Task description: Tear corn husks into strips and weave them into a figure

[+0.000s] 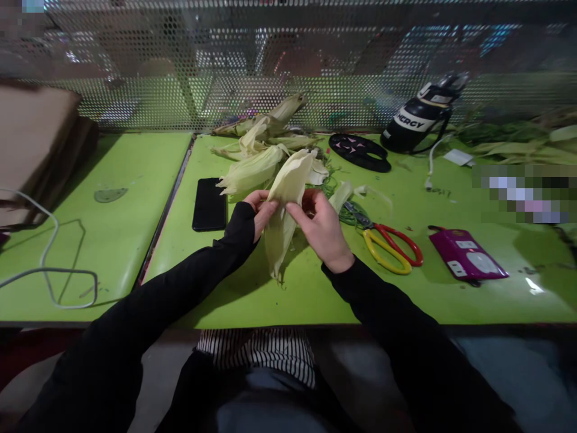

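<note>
Corn husk (292,177), pale, one | over green table (243,304), directly between left hand (260,211) and right hand (325,228) | long axis fore-and-aft, far end leaning right | grip: thumb-and-finger pinch from each side near its middle | neither hand nearer

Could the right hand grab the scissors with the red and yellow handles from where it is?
Probably yes. The scissors lie close beside the right hand, with nothing seen blocking the way. But it is pinching the pale husk, so it would likely need to let go first.
</note>
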A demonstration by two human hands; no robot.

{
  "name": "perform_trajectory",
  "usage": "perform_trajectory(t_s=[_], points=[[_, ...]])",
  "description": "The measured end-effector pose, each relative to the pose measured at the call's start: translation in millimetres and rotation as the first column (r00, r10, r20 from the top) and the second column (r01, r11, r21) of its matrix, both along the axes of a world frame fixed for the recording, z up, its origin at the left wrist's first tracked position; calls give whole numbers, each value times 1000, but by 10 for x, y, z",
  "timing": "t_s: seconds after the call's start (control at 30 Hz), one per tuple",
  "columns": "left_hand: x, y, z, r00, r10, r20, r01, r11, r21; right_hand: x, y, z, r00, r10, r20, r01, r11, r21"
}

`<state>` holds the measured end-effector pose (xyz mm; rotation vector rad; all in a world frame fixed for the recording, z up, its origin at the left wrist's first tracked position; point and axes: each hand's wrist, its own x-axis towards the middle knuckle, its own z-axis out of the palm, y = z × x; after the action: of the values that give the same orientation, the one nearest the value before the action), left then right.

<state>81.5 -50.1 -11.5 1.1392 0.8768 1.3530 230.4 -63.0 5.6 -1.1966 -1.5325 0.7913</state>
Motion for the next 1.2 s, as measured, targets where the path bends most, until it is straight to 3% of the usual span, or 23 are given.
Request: perform_trajectory(t_s=[0.1, 0.2, 0.27, 0.33, 0.37, 0.4, 0.47, 0.53, 0.6, 0.7, 0.8, 0.87, 0.93, 1.03, 1.2], points=[[-14, -15, 22, 999, -15, -31, 16, 1000, 25, 21, 30, 17, 997, -28, -65, 27, 1000, -4], [-49, -48, 90, 993, -37, -113, 52, 991, 126, 58, 35, 55, 993, 83, -80, -83, 997, 0], [-82, -67, 158, 978, 62, -198, -19, 977, 213, 90, 9, 103, 994, 95, -57, -88, 988, 124], [-111, -75, 233, 942, 222, -252, -155, 953, 260, 121, -33, 163, 999, 10, -42, 4, 947, 320], [-119, -75, 267, 933, 245, -265, -182, 953, 240, 134, -57, 190, 998, -56, -37, 67, 913, 403], [-122, -74, 298, 942, 189, -276, -143, 974, 177, 144, -79, 211, 992, -126, -29, 125, 878, 461], [-111, -72, 334, 967, -108, -231, 102, 994, -36, 153, -114, 227, 973, -228, 23, 186, 842, 506], [-91, -72, 331, 924, -373, -80, 355, 918, -178, 148, -131, 204, 961, -258, 96, 176, 844, 506], [-83, -68, 293, 899, -432, 66, 437, 883, -171, 136, -129, 158, 967, -216, 137, 119, 854, 506], [-113, -32, 223, 914, -369, 170, 390, 914, -115, 126, -98, 105, 985, -110, 134, 31, 874, 485], [-159, 27, 202, 930, -337, 150, 351, 933, -76, 131, -41, 104, 992, -44, 115, -11, 900, 436], [-171, 54, 219, 944, -315, 98, 319, 947, -34, 133, 2, 110, 1000, 0, 13, -5, 943, 332], [-165, 61, 244, 967, -252, 41, 252, 968, 9, 127, 37, 101, 986, 90, -144, -72, 989, 127], [-139, 43, 266, 985, -168, -40, 170, 984, 49, 94, 58, 64, 951, 185, -249, -213, 973, -87], [-126, 16, 226, 988, -85, -130, 97, 991, 89, 10, 18, 40, 964, 163, -212, -187, 977, -100]])
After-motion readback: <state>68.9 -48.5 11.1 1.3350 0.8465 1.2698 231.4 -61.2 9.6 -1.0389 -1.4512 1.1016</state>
